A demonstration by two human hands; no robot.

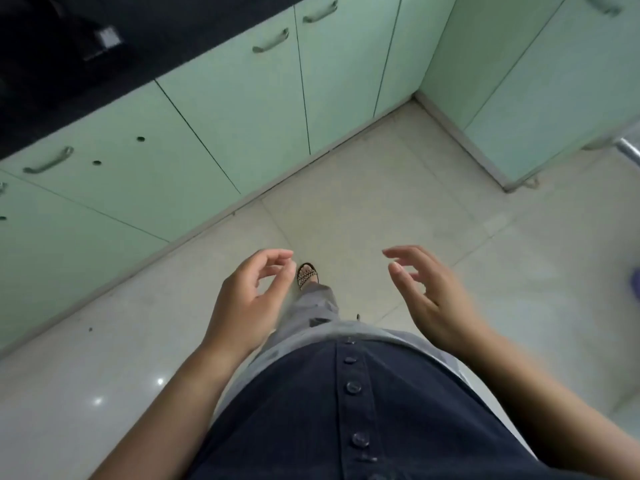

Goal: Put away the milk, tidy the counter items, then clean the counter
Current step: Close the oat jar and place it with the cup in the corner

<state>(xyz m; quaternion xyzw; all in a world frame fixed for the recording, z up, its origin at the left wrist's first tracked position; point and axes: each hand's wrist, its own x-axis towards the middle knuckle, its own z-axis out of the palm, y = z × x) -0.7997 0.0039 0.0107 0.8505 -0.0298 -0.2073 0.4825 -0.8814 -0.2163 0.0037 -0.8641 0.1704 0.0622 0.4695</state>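
Observation:
I look straight down at the floor. My left hand point(251, 296) hangs in front of my body with the fingers loosely curled and apart, holding nothing. My right hand point(424, 289) is beside it, fingers spread, also empty. Both hover above the pale tiled floor point(398, 188). The black counter point(55, 64) shows only as a blurred edge at the upper left, with a small grey object point(109, 38) on it. No milk is in view.
Pale green cabinet doors point(214, 109) with metal handles run under the counter and turn the corner at the upper right point(540, 81). My sandalled foot point(306, 273) is forward on the tiles. A metal tube point(628, 148) and a blue object point(636, 282) sit at the right edge.

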